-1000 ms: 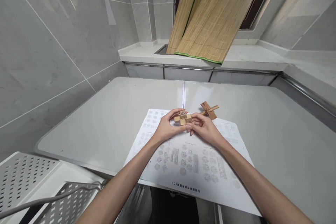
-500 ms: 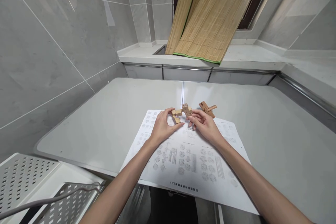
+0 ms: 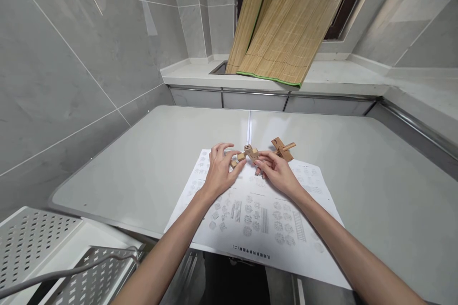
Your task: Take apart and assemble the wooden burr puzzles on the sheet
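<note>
My left hand (image 3: 220,169) is closed in a pinch, thumb and forefinger on a pale wooden puzzle piece (image 3: 241,157) whose lower end (image 3: 234,164) shows between the fingers. Close to its right, my right hand (image 3: 277,171) grips a small group of notched wooden puzzle pieces (image 3: 251,151), one marked with a dark curved sign. The two lots meet or nearly touch; I cannot tell which. Beyond my right hand, darker interlocked puzzle pieces (image 3: 282,148) lie crosswise on the table. Fingers partly hide the held pieces.
A large printed sheet (image 3: 265,233) with small diagrams lies under my hands on the pale table (image 3: 136,171). Behind stands a white counter (image 3: 339,74) with a bamboo mat (image 3: 282,28) over it. White perforated racks (image 3: 39,233) and a grey cable (image 3: 71,271) are at lower left.
My left fingers have shifted their grip on the pale piece, the forefinger now curled lower and nearer the thumb. The pieces in my right hand have turned and sunk slightly to the left.
</note>
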Available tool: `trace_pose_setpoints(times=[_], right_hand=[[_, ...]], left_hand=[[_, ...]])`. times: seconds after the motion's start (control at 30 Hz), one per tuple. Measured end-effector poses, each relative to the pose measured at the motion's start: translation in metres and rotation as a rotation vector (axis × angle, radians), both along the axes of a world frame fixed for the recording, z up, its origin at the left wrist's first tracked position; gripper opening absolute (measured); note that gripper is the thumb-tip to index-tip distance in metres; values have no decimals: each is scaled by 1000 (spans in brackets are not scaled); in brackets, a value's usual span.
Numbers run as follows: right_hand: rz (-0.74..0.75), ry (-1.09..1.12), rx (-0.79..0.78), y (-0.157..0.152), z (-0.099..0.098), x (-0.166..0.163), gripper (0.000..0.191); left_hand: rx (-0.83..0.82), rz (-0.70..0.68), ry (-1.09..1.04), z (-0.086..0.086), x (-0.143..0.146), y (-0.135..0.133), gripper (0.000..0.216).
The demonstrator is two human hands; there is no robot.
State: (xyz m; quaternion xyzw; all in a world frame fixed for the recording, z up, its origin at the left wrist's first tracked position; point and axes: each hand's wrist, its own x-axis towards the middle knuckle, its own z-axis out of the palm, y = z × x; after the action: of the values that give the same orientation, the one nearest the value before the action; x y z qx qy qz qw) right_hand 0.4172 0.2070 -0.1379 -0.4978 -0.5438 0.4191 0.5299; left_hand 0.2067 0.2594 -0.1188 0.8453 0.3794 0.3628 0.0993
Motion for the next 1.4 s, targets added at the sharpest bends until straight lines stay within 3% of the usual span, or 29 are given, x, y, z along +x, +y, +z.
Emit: trace_pose_setpoints(times=[0.23,0.47,0.67,0.77,0.83,1.07,1.4], right_hand=[[168,-53,-10,-7,17,1,45],[234,-40,1,-11,26,5,43],[54,-220,104,-16,19,-6,35],[87,-331,137,-19,16,-14,29],[83,-384,140,-20,14,-16,28],[-190,-524,119,-14,5,-10,23],[-258,-661,83,-15,7,-10,11]], left_hand=[[33,3,-45,3,-2,1,12],[-65,-29,-87,11,-2,-3,16],[-121,17,-100,14,-1,-3,12],[-110,99,-147,12,-1,-1,11],[-84,160,-167,12,-3,1,15],[100,414,-108,13,-18,8,29],[21,336,64,8,-22,9,43]])
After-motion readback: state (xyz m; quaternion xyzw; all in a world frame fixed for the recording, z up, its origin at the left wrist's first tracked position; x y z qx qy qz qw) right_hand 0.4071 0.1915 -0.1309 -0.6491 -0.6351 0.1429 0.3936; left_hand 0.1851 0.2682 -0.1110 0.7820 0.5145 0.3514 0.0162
